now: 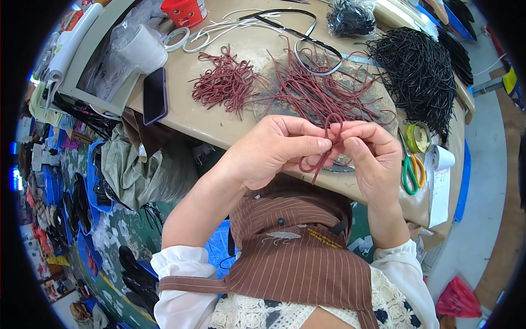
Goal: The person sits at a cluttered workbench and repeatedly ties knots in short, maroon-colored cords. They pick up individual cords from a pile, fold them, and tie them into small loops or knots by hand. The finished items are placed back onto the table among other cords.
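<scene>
Between my two hands is a dark red cord (314, 164) bent into loops, held over the table's near edge. My left hand (276, 147) pinches it between thumb and fingers. From the other side my right hand (374, 153) grips the same cord, thumb and fingertips almost touching the left ones. Just beyond them, a loose pile of long dark red cords (323, 90) spreads over a round, worn slab (383, 109). Left of that lies a smaller heap of dark red cords (223, 82), many of them looped or knotted.
A phone (155, 96) lies at the table's left edge, near a white spool (143, 49) and a red tub (184, 12). To the right are black cords (413, 71), a small green tin (418, 137), scissors (412, 173) and a paper roll (440, 159). White cords (219, 30) lie at the back.
</scene>
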`<state>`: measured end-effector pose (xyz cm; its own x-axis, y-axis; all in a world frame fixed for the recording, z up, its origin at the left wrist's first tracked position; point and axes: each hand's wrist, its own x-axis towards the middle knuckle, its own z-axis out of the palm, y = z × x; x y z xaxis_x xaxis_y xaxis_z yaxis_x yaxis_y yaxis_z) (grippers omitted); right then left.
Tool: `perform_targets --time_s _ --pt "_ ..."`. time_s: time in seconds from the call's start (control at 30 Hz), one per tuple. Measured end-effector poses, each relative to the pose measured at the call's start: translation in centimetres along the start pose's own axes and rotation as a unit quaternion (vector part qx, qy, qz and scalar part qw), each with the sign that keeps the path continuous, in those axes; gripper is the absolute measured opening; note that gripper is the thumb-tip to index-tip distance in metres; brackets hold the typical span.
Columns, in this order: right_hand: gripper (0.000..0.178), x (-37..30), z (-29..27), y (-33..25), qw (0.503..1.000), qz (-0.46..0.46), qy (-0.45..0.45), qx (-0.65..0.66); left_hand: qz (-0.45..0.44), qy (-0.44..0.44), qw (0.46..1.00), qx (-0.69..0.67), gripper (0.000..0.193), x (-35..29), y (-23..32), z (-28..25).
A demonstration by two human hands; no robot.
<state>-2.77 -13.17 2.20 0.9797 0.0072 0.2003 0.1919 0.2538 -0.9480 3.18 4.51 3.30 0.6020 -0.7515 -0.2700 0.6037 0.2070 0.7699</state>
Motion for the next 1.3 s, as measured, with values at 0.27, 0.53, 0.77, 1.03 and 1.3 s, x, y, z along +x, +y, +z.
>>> perform_targets --time_s 0.27,0.53,0.77,1.03,1.3 --pt "0.018 -0.5 -0.9 -0.9 0.987 0.103 -0.036 0.122 -0.067 -0.004 0.998 -0.016 0.014 -0.7 0.8 0.5" --pt "0.023 -0.9 -0.6 0.5 0.993 0.085 -0.029 0.072 -0.057 0.003 0.998 0.009 0.018 -0.3 0.3 0.2" --pt "0.016 -1.3 0.9 2.0 0.996 0.031 0.047 0.071 0.019 0.067 0.998 -0.002 0.012 -0.6 -1.2 0.3" --pt "0.032 -1.3 1.9 1.7 0.991 0.072 0.081 0.080 0.072 0.082 0.994 -0.024 0.015 -0.9 -2.9 0.2" --pt "0.031 -1.2 2.2 1.8 0.980 0.083 0.092 0.156 0.114 0.075 0.984 -0.113 0.012 -1.1 -4.1 0.6"
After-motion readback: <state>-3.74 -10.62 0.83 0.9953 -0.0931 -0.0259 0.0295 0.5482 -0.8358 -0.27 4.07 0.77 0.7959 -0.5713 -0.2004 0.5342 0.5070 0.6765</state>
